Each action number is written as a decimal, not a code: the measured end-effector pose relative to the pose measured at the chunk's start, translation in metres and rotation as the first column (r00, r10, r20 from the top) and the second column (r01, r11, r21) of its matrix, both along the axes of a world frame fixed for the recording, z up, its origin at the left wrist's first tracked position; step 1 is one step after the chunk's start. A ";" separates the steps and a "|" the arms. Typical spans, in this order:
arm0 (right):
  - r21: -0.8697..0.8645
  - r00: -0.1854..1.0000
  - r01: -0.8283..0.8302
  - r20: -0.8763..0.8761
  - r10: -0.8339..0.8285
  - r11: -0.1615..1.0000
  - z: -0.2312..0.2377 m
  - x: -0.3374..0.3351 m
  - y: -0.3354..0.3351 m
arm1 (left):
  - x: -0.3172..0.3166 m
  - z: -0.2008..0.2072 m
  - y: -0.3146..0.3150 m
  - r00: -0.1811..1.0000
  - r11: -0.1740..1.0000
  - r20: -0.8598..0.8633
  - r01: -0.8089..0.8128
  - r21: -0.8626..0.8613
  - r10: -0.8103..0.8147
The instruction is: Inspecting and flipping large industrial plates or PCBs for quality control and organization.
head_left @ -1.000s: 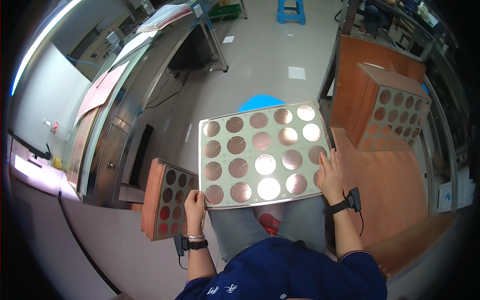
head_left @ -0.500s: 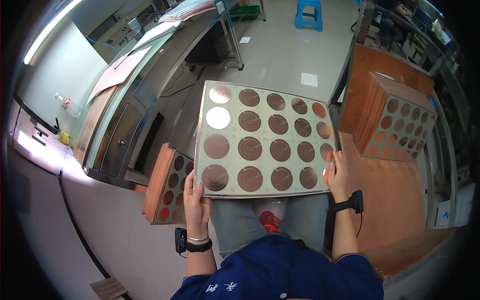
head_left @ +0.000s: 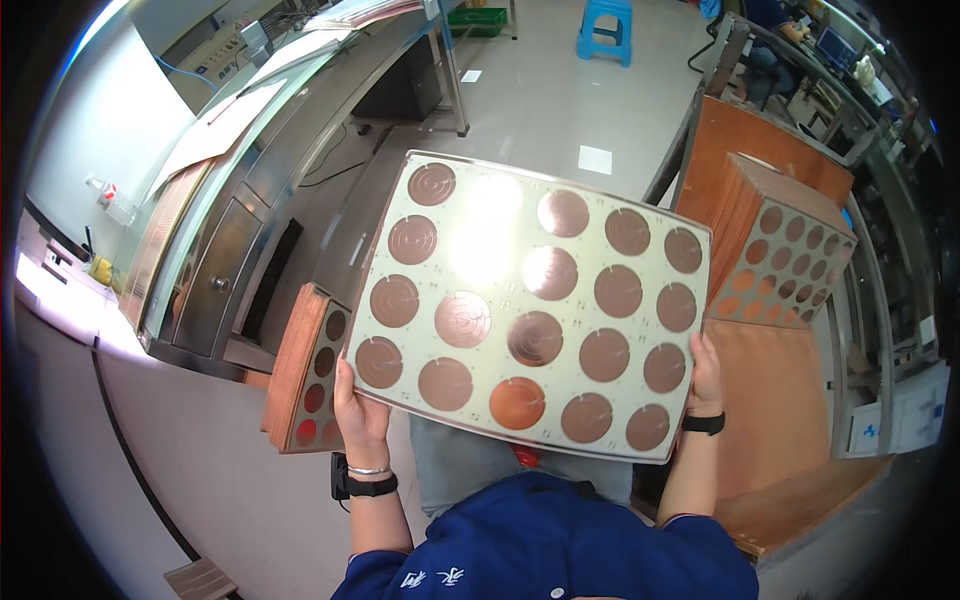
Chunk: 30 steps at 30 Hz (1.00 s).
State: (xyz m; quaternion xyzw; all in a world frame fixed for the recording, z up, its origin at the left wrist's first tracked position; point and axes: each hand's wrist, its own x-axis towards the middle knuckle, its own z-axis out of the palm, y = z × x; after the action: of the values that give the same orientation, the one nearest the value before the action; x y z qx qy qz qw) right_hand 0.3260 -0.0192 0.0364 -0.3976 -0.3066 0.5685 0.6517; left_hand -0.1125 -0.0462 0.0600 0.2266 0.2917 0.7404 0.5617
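Observation:
I hold a pale green circuit board panel (head_left: pixel 487 300) with rows of round copper patches up in front of my lap. My left hand (head_left: pixel 362 415) grips its near left corner, thumb along the edge and the other fingers hidden underneath. At the right edge, near the lower corner, my right hand (head_left: pixel 704 378) is closed on the panel, its fingers partly hidden. The panel slants, its right side nearer to me, and bright glare covers patches at its upper middle. Both wrists wear black bands.
At my left a stack of similar panels (head_left: pixel 300 370) leans beside a steel desk (head_left: pixel 215 285) with papers. On my right another panel stack (head_left: pixel 785 245) stands on a wooden rack (head_left: pixel 770 400). Farther off are a blue stool (head_left: pixel 605 30) and a seated person (head_left: pixel 770 75).
The panel has come up closer and turned clockwise, its right side swinging toward me. Both hands keep their hold, and the glare has shifted from the left column toward the middle.

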 end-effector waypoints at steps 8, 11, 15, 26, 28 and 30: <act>-0.040 0.981 0.030 -0.190 -0.037 0.999 0.001 -0.071 0.002 | 0.068 0.002 0.004 0.979 0.982 0.079 0.188 0.019 -0.189; -0.102 0.940 0.028 -0.336 -0.061 0.994 -0.001 -0.103 -0.005 | 0.116 -0.005 -0.013 0.958 0.962 0.132 0.265 -0.062 -0.255; -0.093 0.935 -0.061 -0.353 0.024 0.994 -0.023 -0.089 -0.021 | 0.098 -0.015 -0.006 0.958 0.950 0.098 0.282 -0.138 -0.270; -0.077 0.996 0.038 0.082 -0.031 0.996 0.021 -0.041 -0.016 | 0.036 -0.043 -0.004 0.994 0.967 -0.039 0.094 -0.237 -0.106; -0.078 0.995 0.058 0.085 -0.051 0.995 0.020 -0.044 -0.016 | 0.035 -0.039 -0.004 0.994 0.965 -0.023 0.100 -0.241 -0.109; -0.093 0.994 0.075 0.091 -0.067 0.993 0.022 -0.049 -0.017 | 0.036 -0.028 -0.003 0.997 0.966 0.017 0.077 -0.246 -0.075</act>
State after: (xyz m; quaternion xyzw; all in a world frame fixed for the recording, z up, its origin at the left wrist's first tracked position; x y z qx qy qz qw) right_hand 0.2771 -0.0358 0.0582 -0.4639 -0.2927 0.5410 0.6375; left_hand -0.0767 -0.0491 0.0318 0.1632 0.3702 0.6773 0.6144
